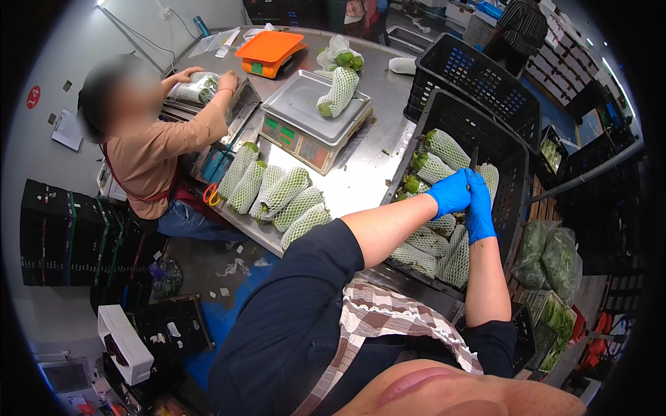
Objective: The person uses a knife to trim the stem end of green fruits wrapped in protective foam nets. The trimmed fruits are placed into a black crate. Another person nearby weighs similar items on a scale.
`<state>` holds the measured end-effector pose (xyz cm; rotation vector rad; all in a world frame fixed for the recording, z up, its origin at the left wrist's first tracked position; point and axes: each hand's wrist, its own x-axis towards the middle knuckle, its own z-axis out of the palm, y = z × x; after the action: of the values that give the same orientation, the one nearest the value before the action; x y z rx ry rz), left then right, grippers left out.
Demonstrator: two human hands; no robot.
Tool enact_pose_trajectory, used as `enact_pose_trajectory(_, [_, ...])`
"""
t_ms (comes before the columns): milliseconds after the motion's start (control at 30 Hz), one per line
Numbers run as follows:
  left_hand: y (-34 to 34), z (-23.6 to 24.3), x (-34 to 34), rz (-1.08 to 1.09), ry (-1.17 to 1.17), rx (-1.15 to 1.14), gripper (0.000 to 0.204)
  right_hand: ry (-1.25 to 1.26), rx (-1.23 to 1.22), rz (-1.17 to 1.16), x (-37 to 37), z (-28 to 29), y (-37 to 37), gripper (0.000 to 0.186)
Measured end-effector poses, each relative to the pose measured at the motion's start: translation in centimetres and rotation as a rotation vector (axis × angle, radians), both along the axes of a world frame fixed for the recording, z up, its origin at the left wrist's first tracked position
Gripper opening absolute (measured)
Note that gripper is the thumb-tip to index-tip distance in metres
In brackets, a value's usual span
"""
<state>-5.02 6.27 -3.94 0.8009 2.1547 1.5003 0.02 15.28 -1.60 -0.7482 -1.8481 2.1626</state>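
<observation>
My two hands in blue gloves meet over a black plastic crate (517,180) at the table's right edge. The crate holds several green fruits in white foam nets (444,149). My left hand (449,193) is curled, pressed against my right hand; what it holds is hidden. My right hand (479,216) is closed, fingers up, around a thin dark stick-like thing (474,158) that pokes up above the gloves. More netted fruits (430,253) lie right under both hands.
A row of netted fruits (277,194) lies on the steel table (361,173). A metal scale (312,114) carries one netted fruit (338,90). A co-worker (149,149) at left handles netted fruits (198,87). Behind stand an orange scale (269,48) and a second black crate (479,76); bagged greens (555,256) lie right.
</observation>
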Motion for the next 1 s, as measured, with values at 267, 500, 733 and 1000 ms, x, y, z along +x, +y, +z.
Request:
enact_pose_trajectory(267, [-0.1,0.4,0.1,-0.023,-0.028,0.016,0.038,-0.008,-0.003,0.006,0.1,0.0,0.1,0.022])
enact_pose_trajectory(500, [0.0,-0.1,0.0,-0.01,-0.027,0.049,0.037,-0.014,0.0,0.002,0.2,0.7,-0.4,0.022])
enact_pose_trajectory(733, [-0.5,1.1,0.3,-0.013,-0.022,-0.002,0.037,-0.002,-0.004,0.005,0.2,0.2,0.0,0.023])
enact_pose_trajectory(1000, [-0.4,0.6,0.1,-0.014,-0.008,-0.002,0.039,0.018,-0.018,0.022,0.1,0.0,0.1,0.024])
